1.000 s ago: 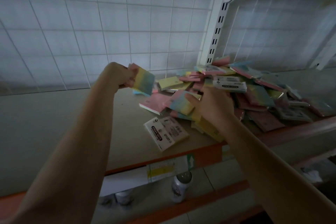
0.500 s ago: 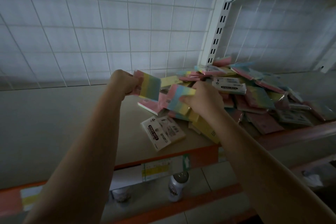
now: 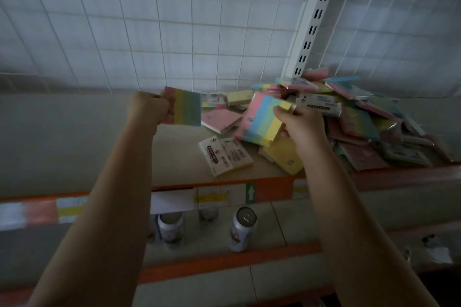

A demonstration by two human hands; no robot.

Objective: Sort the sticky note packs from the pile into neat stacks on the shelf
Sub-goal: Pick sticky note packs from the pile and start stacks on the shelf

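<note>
The left hand (image 3: 147, 107) gripped a striped sticky note pack (image 3: 185, 108) upright above the shelf (image 3: 74, 137). The right hand (image 3: 303, 124) held another rainbow-striped pack (image 3: 262, 121), tilted, at the edge of the pile (image 3: 361, 117). A white-labelled pack (image 3: 224, 156) lay flat near the shelf's orange front edge. 2 cans (image 3: 243, 229) stood on the shelf below.

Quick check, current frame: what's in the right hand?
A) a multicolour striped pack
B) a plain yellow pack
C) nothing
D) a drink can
A: the right hand grips a striped pack with pink, blue, green and yellow bands, lifted above the pile; the left hand holds another striped pack.
</note>
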